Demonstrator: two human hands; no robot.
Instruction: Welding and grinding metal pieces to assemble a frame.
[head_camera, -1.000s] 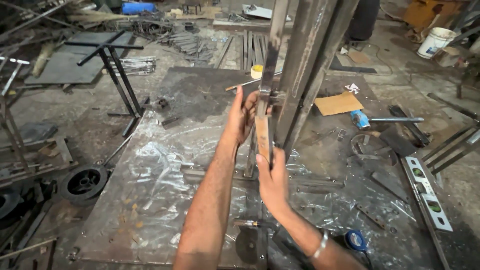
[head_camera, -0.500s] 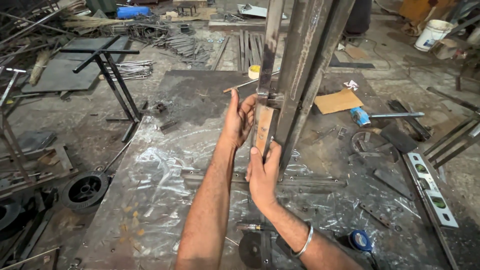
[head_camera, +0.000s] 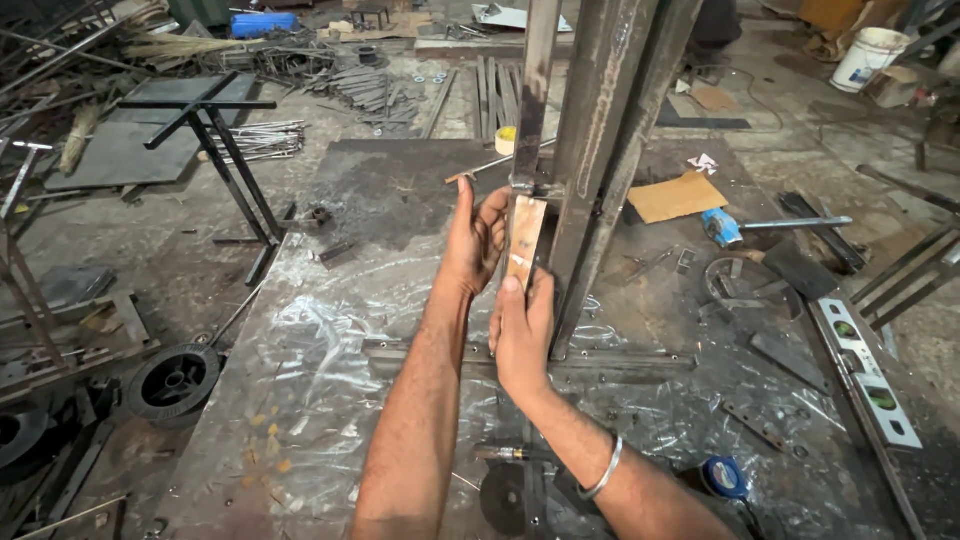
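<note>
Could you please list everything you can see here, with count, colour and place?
steel upright frame: one, rusty grey, centre
wooden piece: one, tan, against the frame
spirit level: one, silver, right
cardboard: one, brown, right of frame
bucket: one, white, top right
metal stand: one, black, left
wheel: one, black, lower left
left hand: one, beside the wooden piece
right hand: one, grip on the wooden piece's lower end

A spirit level (head_camera: 868, 372) lies right of a blue tape measure (head_camera: 725, 477), a white bucket (head_camera: 866, 56) beyond.
</note>
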